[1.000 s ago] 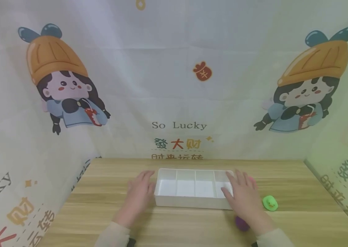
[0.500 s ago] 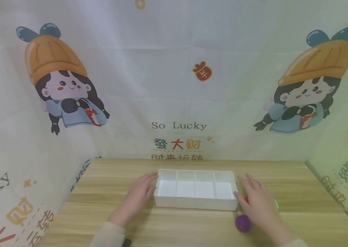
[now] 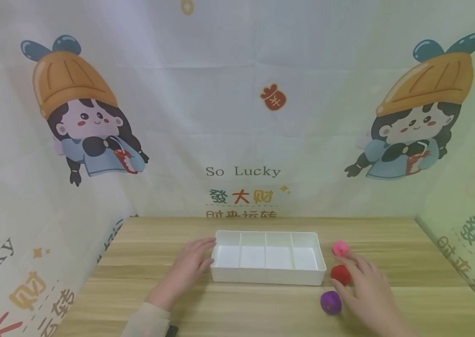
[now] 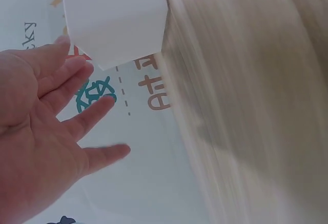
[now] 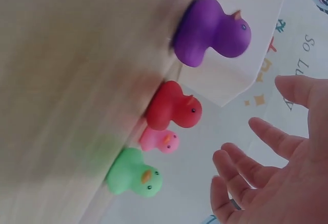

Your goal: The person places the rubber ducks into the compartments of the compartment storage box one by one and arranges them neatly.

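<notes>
A white four-section box [image 3: 267, 276] stands on the wooden table. My left hand [image 3: 187, 263] is at its left end with fingers extended, thumb and fingertips right by the end wall [image 4: 123, 39]. To the box's right, my right hand [image 3: 373, 292] is held over the rubber ducks, fingers loosely spread and nothing gripped. Pink [image 3: 340, 248], red [image 3: 340, 275] and purple ducks [image 3: 331, 303] stand in a rough column beside the box. The right wrist view also shows a green duck [image 5: 134, 174], which the right hand hides in the head view.
Printed cloth [image 3: 241, 117] hangs behind the table and along both sides. The wooden tabletop [image 3: 262, 309] extends in front of the box. A small dark object [image 3: 171, 331] shows beside the left sleeve at the bottom edge.
My right hand has moved from the box's right end rightward over the ducks, uncovering the pink and red ones and covering the green. My left hand stays by the box's left end.
</notes>
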`<state>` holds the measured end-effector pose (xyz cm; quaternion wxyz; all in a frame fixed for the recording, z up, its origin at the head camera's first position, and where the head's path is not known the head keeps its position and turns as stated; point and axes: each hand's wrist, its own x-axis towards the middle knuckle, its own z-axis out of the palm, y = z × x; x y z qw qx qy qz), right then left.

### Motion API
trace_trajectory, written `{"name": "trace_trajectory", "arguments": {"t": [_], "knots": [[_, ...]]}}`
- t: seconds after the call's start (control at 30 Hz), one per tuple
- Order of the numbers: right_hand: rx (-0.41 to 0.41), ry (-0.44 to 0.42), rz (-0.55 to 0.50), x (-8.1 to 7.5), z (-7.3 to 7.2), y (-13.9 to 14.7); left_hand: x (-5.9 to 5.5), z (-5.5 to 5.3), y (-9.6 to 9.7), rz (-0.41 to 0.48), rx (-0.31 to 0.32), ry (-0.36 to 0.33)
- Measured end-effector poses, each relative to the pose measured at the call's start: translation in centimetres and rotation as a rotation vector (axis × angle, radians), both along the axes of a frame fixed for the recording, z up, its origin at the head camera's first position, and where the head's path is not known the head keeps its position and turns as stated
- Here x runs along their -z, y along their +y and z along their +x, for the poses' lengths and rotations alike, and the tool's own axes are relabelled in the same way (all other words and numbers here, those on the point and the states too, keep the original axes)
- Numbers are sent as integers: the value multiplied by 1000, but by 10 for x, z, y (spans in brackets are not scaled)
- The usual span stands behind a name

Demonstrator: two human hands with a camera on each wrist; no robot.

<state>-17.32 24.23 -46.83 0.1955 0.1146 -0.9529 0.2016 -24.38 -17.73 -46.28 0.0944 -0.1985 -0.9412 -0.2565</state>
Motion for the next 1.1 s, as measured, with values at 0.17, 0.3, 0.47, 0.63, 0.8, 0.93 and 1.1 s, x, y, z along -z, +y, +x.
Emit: {"name": "trace_trajectory", "arguments": {"t": [0.17,0.3,0.47,0.63,0.8,0.93,1.1], "knots": [[1,-2,2,5,8,2,1,1,-1,-1,-24,-40],[-20,-24,-6,8,13,3,2,1,-3,5,-15,-41],[-32,-94,-12,10,16,1,1,-1,-7,4,57,-12],[-38,-111,5,11,15,-1,-2,-5,-11,-19,102,-46],[-55,-99,21,10,15,-1,-6,-5,-11,-26,116,-90],[-59,-137,24,8,14,-2,-8,-6,-11,-39,124,-83],[-45,-236,19,4,12,-3,-9,-7,-13,-53,127,-82]]}}
